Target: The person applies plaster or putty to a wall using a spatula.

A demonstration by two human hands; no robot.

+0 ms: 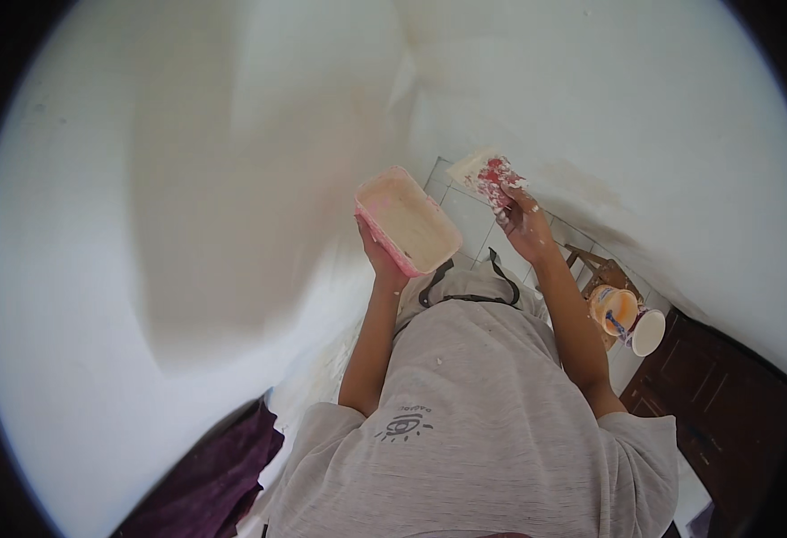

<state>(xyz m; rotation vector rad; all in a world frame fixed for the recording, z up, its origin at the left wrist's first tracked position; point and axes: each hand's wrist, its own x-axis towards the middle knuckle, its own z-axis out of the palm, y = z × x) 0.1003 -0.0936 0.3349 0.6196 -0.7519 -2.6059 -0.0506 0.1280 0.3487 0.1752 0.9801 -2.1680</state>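
The largest thing is the pale right wall (627, 99), with a beige patch (582, 182) low on it; I cannot tell whether this is damp filler or only a stain. Below it lies the tiled floor (465, 215), where a small wooden stool (604, 269) stands near the person, with an orange-toned bucket (597, 299) beside it. It would be wise to mind these when stepping.

Smaller is the pink tray (399, 252), which is in front of the body, in the left hand (383, 260). This hand grasps it at the side, and the tray appears somewhat tilted. In my judgement, it should be kept near to level, so that the pale paste (409, 224) inside does not slide to one corner.

The smallest is the red spreader (494, 172), gripped in the right hand (526, 229), apart from the tray. It is smeared with white lumps, and some are on the fingers also. I would advise wiping the blade on the tray's rim, loading only its edge, and pressing evenly at a low angle, because dried lumps could scratch a smooth layer.
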